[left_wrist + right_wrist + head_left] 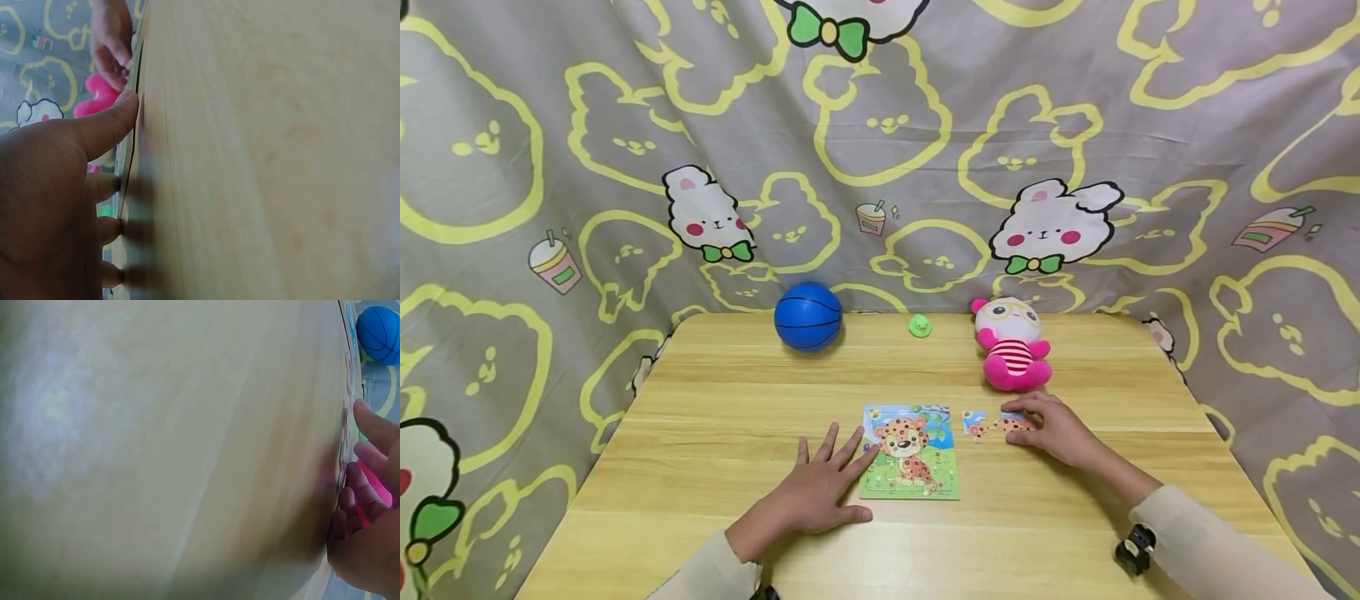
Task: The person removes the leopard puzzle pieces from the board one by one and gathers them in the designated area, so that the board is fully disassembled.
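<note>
A square jigsaw puzzle with a cartoon leopard on grass lies flat on the table. My left hand rests with fingers spread, the index and middle fingertips at the puzzle's left edge and the thumb at its lower left. Right of the puzzle lies a small loose puzzle piece in blue and orange. Close beside it is a second puzzle piece, spotted orange. My right hand holds this one between thumb and index finger, the tips at its lower and upper edges; the palm side hides its right part.
Along the back of the wooden table stand a blue ball, a small green duck toy and a pink plush panda. A patterned grey curtain hangs behind and at both sides.
</note>
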{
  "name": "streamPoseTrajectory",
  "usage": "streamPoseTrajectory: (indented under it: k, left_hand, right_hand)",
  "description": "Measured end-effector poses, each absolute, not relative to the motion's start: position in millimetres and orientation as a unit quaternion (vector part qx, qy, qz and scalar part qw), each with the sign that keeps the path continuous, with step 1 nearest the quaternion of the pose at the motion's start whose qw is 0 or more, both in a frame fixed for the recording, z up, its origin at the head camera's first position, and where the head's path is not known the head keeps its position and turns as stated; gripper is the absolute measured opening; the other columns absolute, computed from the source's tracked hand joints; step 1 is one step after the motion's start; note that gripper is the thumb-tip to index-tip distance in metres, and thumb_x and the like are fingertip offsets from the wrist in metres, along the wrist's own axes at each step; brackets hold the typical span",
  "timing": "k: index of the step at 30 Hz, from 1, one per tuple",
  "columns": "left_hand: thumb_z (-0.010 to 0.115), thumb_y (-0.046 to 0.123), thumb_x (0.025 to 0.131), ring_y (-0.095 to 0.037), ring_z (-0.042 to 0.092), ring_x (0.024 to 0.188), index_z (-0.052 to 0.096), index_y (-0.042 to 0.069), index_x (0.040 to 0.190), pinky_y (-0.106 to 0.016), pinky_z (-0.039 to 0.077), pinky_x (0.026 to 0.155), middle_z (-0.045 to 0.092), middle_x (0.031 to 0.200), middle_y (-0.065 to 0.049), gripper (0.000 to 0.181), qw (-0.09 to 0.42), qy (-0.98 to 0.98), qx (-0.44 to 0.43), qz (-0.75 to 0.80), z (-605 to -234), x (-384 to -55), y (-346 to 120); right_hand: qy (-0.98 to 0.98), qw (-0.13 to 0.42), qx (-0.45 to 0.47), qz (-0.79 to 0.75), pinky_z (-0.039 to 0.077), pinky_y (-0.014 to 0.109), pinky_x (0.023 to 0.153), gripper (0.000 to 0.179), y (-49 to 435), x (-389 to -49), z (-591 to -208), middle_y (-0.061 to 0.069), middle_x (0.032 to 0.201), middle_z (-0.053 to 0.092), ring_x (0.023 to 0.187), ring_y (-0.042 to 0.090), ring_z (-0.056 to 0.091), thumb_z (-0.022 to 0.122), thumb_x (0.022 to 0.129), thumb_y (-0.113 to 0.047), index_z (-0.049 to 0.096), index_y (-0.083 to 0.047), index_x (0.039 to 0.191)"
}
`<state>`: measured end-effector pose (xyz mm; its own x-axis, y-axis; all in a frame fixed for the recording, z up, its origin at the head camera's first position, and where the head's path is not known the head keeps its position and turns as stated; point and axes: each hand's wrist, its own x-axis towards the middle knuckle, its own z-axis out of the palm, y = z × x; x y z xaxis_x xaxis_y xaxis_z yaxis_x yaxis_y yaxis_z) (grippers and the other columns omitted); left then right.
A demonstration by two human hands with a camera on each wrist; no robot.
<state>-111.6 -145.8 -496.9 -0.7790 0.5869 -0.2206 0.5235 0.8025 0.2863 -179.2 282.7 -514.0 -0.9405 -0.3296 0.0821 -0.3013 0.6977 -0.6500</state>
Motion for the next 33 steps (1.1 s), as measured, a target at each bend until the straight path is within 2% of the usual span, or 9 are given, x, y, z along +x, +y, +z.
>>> streamPoseTrajectory:
  k: [6,10,13,17,23,28,33]
  left_hand:
    - [0.053,0.073,0.094,-0.05,-0.001,0.156,0.018,0.03,0.167,-0.085,0.01,0.108,0.007,0.174,-0.008,0.092,0.152,0.937,0.297,0.104,-497,-112,-146]
    - [0.053,0.073,0.094,-0.05,0.0,0.156,0.018,0.03,0.167,-0.085,0.011,0.108,0.007,0.174,-0.008,0.092,0.152,0.937,0.298,0.104,-496,-112,-145]
    - [0.053,0.073,0.094,-0.05,-0.001,0.156,0.019,0.029,0.167,-0.085,0.01,0.108,0.007,0.174,-0.008,0.092,0.151,0.937,0.298,0.106,-496,-112,-145]
    - [0.053,0.073,0.094,-0.05,-0.001,0.156,0.019,0.029,0.167,-0.085,0.01,0.108,0.007,0.174,-0.008,0.092,0.149,0.937,0.298,0.107,-496,-112,-145]
    - [0.052,0.074,0.094,-0.05,-0.001,0.156,0.018,0.029,0.167,-0.085,0.01,0.108,0.007,0.174,-0.008,0.092,0.147,0.937,0.299,0.104,-498,-112,-146]
    - [0.051,0.075,0.093,-0.051,0.0,0.155,0.019,0.029,0.167,-0.086,0.011,0.107,0.008,0.174,-0.008,0.092,0.143,0.938,0.3,0.101,-498,-113,-146]
    - [0.051,0.075,0.094,-0.051,0.0,0.155,0.019,0.029,0.167,-0.086,0.011,0.107,0.009,0.174,-0.008,0.092,0.145,0.937,0.301,0.102,-498,-113,-146]
  right_hand:
    - [0.921,0.016,-0.169,-0.351,0.05,0.044,0.095,0.045,281,-179,-509,0.001,0.115,0.066,0.107,0.023,0.059,0.089,0.082,-0.026,0.076,-0.011,0.122]
    - [0.918,0.013,-0.172,-0.356,0.048,0.032,0.083,0.046,278,-178,-504,0.003,0.113,0.066,0.098,0.022,0.055,0.089,0.082,-0.024,0.075,-0.008,0.123]
    - [0.915,0.009,-0.181,-0.36,0.045,0.029,0.077,0.045,275,-177,-501,0.005,0.111,0.065,0.093,0.024,0.053,0.089,0.083,-0.023,0.075,-0.006,0.122]
    - [0.914,0.005,-0.19,-0.358,0.046,0.031,0.08,0.044,268,-175,-499,0.004,0.111,0.066,0.096,0.023,0.053,0.088,0.083,-0.022,0.075,-0.008,0.122]
    - [0.91,0.007,-0.201,-0.364,0.048,0.043,0.094,0.045,256,-175,-499,0.002,0.118,0.068,0.11,0.022,0.057,0.089,0.082,-0.024,0.075,-0.01,0.123]
    - [0.905,0.018,-0.202,-0.374,0.049,0.047,0.094,0.048,243,-177,-500,0.003,0.118,0.067,0.111,0.025,0.058,0.089,0.083,-0.028,0.074,-0.01,0.125]
    - [0.901,0.032,-0.201,-0.383,0.05,0.045,0.09,0.046,226,-176,-499,0.006,0.12,0.066,0.106,0.026,0.058,0.087,0.085,-0.025,0.074,-0.009,0.127]
